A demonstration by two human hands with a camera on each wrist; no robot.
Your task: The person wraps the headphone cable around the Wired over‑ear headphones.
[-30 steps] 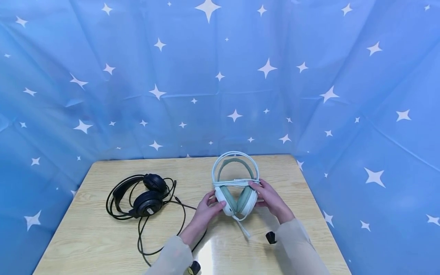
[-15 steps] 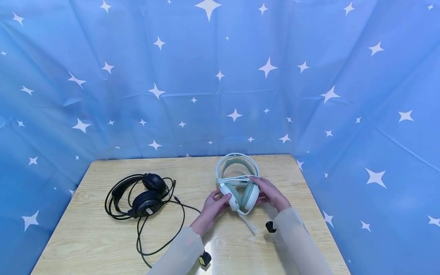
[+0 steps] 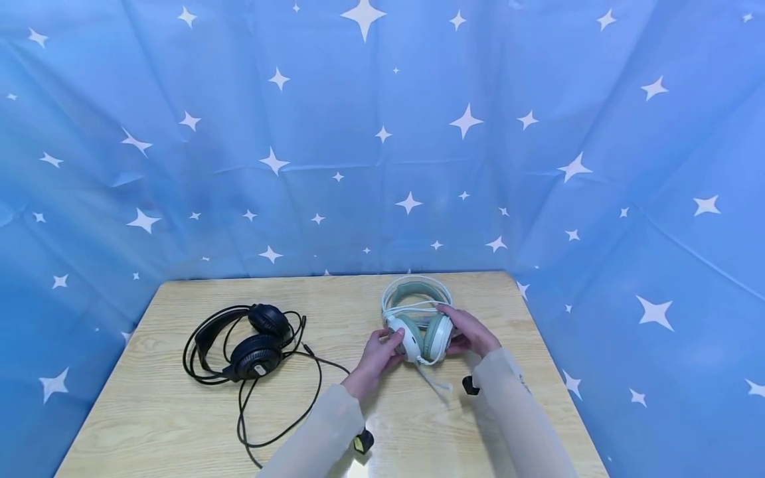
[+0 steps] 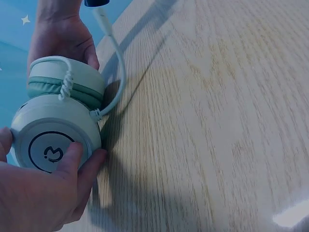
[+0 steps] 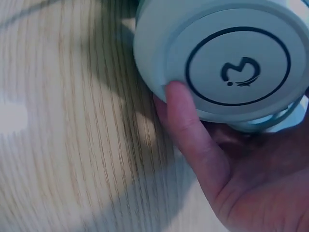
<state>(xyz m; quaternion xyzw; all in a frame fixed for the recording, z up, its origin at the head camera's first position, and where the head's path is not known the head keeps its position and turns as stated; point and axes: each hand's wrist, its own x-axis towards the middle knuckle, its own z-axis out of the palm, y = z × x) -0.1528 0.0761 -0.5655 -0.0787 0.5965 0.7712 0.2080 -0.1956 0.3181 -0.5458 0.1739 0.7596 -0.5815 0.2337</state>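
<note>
A white headset (image 3: 441,337) with mint-green ear pads is held between both hands at the right of the table, its ear cups toward me. White cable (image 3: 412,307) wraps across it below the headband, and a thin white microphone boom (image 3: 429,378) points down from the cups. My left hand (image 3: 376,357) grips the left cup; the left wrist view shows its fingers (image 4: 70,159) on the logo face. Round the right cup (image 5: 236,63) curls my right hand (image 3: 473,333), with a finger on its lower rim in the right wrist view.
A black headset (image 3: 257,355) lies on the left of the wooden table (image 3: 149,425), its black cable (image 3: 317,392) looping toward the front edge and my left arm. Blue star-printed cloth (image 3: 335,119) hangs behind and at both sides.
The white headset has sunk lower, its headband tipping back so it looks shorter, and has shifted slightly right. My left hand has moved right with it; the right hand has barely moved.
</note>
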